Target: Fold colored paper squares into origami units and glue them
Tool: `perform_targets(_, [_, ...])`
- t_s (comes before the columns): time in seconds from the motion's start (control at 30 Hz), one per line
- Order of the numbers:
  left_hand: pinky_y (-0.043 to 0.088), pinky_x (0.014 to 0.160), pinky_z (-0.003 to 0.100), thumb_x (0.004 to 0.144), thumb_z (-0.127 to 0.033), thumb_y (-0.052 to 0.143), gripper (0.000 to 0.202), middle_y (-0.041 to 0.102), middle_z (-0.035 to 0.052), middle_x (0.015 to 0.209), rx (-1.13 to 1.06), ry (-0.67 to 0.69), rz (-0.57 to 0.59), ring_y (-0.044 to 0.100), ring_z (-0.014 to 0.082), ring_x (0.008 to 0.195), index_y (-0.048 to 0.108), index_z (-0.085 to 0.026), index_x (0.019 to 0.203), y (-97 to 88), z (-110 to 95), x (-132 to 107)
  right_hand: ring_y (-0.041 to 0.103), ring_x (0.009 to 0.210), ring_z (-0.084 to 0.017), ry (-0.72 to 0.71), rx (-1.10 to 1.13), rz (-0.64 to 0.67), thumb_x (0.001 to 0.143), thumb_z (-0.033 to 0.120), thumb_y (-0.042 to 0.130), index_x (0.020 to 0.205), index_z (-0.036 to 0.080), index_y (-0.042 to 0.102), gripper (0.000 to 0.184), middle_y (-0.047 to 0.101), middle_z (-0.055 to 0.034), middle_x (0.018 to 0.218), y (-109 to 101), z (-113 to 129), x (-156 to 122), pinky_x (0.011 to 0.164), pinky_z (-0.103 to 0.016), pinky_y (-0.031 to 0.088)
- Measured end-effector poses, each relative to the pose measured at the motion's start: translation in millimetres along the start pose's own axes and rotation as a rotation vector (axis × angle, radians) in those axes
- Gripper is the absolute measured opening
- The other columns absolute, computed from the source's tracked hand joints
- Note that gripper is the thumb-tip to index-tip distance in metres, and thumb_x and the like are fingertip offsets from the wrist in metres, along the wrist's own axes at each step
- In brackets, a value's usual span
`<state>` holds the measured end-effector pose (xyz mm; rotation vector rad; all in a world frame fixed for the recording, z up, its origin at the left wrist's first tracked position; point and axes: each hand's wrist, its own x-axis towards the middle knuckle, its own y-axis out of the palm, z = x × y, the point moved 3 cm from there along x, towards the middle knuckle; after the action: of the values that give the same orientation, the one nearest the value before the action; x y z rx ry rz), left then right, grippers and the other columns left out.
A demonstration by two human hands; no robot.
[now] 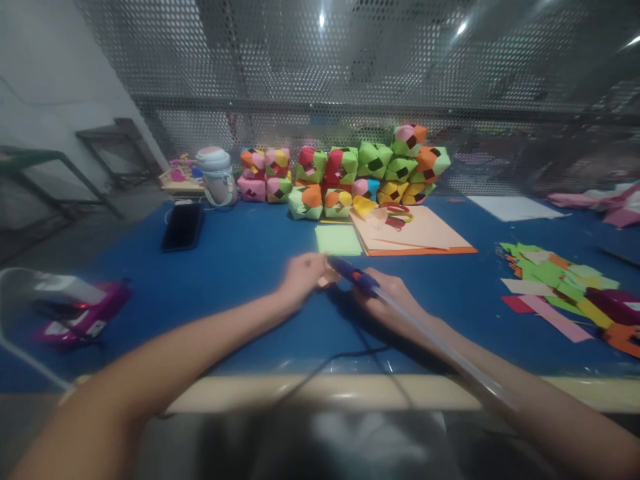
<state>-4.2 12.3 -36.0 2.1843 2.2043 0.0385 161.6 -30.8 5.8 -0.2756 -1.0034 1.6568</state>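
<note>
My right hand [385, 297] is wrapped round a blue hot glue gun [357, 277]. A long clear glue stick [440, 343] runs back from the gun over my right forearm. Between the fingers of my left hand [303, 273] is a small peach piece of paper [327, 275], partly hidden. The gun's nozzle points at this paper, but blur keeps me from telling whether they touch. Just beyond my hands lie a stack of light green paper squares [337, 240] and a stack of peach and orange sheets [420, 230]. Scissors [397, 217] with red and yellow handles rest on the peach stack.
Folded paper cubes [343, 167] stand piled along the back. At the left are a phone [183, 227], a white flask [216, 177] and a magenta power strip [90, 313]. Paper scraps [555, 277] cover the right side. A black cord [345, 355] crosses the front edge.
</note>
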Motion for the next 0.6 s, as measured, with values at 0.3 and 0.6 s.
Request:
perform_targets(0.3, [0.039,0.046,0.019,0.065,-0.020,0.058,0.010,0.061,-0.0012,0.058,0.047,0.034,-0.022,0.053,0.0095,0.051,0.064,-0.013,0.066,-0.8,0,-1,0.052,0.054,-0.013,-0.013,0.001,-0.006,0.073,0.028,0.045,0.068,0.022,0.048,0.008,0.058,-0.0009,0.063,0,1,0,0.052,-0.023,0.038])
perform_targets(0.6, [0.041,0.041,0.021,0.057,-0.007,0.049,0.020,0.061,0.0020,0.055,-0.117,-0.142,-0.064,0.056,0.0118,0.044,0.063,-0.012,0.071,-2.9,-6,-5,0.046,0.049,-0.012,0.124,0.059,-0.029,0.078,0.037,0.047,0.064,0.018,0.054,0.025,0.052,-0.0003,0.055,-14,-10,-7,0.047,-0.024,0.036])
